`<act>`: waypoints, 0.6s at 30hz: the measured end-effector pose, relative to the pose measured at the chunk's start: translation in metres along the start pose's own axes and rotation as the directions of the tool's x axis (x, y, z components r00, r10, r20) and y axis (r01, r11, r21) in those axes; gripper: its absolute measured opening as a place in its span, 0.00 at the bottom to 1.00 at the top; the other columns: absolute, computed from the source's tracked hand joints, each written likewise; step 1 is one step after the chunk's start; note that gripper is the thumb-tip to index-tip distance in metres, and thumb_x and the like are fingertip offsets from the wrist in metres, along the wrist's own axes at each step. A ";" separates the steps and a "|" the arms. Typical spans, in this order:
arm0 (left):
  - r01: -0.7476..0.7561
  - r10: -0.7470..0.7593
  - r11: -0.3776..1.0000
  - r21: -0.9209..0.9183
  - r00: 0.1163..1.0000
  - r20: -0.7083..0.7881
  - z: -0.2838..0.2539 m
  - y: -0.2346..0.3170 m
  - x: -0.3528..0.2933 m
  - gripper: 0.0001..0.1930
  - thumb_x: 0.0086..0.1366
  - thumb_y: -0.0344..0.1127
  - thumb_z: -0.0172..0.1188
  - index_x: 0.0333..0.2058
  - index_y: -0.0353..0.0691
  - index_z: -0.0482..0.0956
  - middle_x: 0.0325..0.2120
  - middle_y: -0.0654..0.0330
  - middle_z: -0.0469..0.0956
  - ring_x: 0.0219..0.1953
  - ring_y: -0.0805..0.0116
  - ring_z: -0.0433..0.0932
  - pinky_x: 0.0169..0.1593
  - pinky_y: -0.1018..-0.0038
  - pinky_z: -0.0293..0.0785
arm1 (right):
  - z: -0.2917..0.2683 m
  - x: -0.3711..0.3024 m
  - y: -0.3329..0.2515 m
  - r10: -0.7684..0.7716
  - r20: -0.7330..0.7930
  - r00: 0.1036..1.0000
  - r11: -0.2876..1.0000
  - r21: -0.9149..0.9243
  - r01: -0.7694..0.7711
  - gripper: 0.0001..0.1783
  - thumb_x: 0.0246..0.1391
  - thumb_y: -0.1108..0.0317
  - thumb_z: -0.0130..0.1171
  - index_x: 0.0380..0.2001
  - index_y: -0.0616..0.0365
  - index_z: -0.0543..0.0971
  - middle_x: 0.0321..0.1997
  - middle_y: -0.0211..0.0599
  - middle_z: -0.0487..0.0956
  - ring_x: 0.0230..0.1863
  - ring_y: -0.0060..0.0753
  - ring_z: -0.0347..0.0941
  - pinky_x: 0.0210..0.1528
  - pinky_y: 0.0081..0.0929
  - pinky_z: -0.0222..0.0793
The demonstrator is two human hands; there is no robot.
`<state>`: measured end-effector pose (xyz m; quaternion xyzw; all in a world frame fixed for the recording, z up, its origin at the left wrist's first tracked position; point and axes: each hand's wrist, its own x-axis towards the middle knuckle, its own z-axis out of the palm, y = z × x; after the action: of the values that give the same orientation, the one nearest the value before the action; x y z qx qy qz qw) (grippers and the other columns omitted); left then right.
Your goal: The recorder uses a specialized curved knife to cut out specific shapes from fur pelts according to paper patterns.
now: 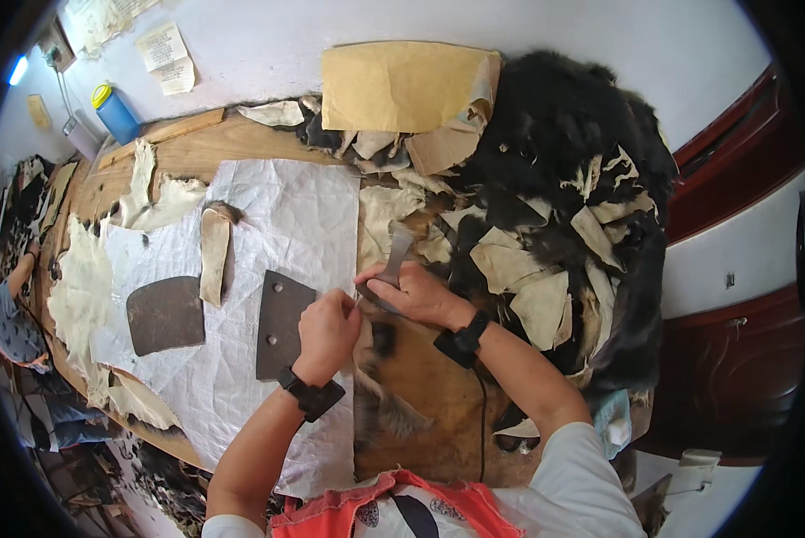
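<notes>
My right hand (pixel 420 291) is closed round a knife with a flat grey blade (pixel 399 249) that flares and blurs at its far end. Close by on its left, my left hand (pixel 328 327) is pinched shut on a piece of fur (pixel 393 408), whose pale skin edge and grey-brown hair hang down toward me. The exact spot of the pinch is partly hidden by the fingers. Beside my left hand lies a dark flat template (pixel 281 327) with two holes. Further left are a dark rounded template (pixel 165 316) and a pale strip of hide (pixel 214 255).
A white crinkled sheet (pixel 281 202) covers the wooden table's (pixel 447 430) middle. Black furs and hide scraps (pixel 541 300) pile up on the right, under yellowish paper (pixel 402 85) at the back. A blue bottle (pixel 116 114) stands far left. Another person (pixel 17 323) works at the left edge.
</notes>
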<state>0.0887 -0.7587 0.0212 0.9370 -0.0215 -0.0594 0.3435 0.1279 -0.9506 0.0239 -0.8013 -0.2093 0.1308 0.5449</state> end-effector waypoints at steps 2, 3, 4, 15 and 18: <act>0.013 -0.013 1.000 0.003 1.000 -0.015 -0.002 0.000 -0.002 0.08 0.59 0.37 0.64 0.30 0.38 0.80 0.24 0.52 0.82 0.30 0.51 0.82 0.35 0.59 0.76 | 0.000 0.002 0.003 -0.110 -0.009 0.994 0.992 -0.055 0.110 0.14 0.62 0.61 0.54 0.43 0.58 0.81 0.39 0.47 0.83 0.40 0.47 0.80 0.44 0.34 0.73; 0.023 -0.023 1.000 -0.006 0.999 -0.025 -0.004 0.001 -0.003 0.08 0.59 0.37 0.64 0.29 0.38 0.80 0.24 0.52 0.82 0.30 0.51 0.82 0.35 0.60 0.77 | -0.001 0.001 0.005 -0.120 -0.008 0.993 0.992 -0.045 0.119 0.14 0.62 0.61 0.54 0.43 0.58 0.81 0.39 0.47 0.83 0.40 0.47 0.80 0.44 0.34 0.73; 0.024 -0.024 1.000 -0.004 0.999 -0.029 -0.004 0.003 -0.003 0.08 0.59 0.37 0.64 0.29 0.38 0.80 0.24 0.52 0.82 0.30 0.51 0.82 0.35 0.60 0.77 | -0.003 0.001 0.004 -0.129 0.004 0.992 0.989 -0.066 0.129 0.14 0.62 0.61 0.54 0.43 0.58 0.81 0.39 0.47 0.83 0.40 0.47 0.80 0.44 0.34 0.73; 0.011 -0.016 0.996 -0.088 0.998 -0.056 0.002 0.002 -0.002 0.08 0.60 0.36 0.61 0.28 0.39 0.79 0.28 0.50 0.81 0.33 0.47 0.81 0.37 0.56 0.75 | -0.001 0.009 0.005 -0.161 0.064 0.985 0.978 -0.123 0.168 0.12 0.62 0.64 0.55 0.42 0.58 0.82 0.37 0.43 0.82 0.36 0.42 0.77 0.40 0.33 0.71; -0.016 0.014 1.000 -0.018 0.994 -0.109 0.001 0.001 -0.004 0.07 0.58 0.35 0.62 0.27 0.37 0.81 0.25 0.47 0.81 0.30 0.48 0.81 0.35 0.58 0.77 | 0.004 0.013 0.014 -0.169 0.109 0.980 0.957 -0.219 0.189 0.14 0.63 0.59 0.54 0.41 0.54 0.83 0.35 0.49 0.82 0.36 0.48 0.79 0.38 0.36 0.73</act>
<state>0.0850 -0.7604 0.0215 0.9354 -0.0092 -0.0056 0.3534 0.1401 -0.9452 0.0101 -0.8298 -0.3187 0.0916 0.4488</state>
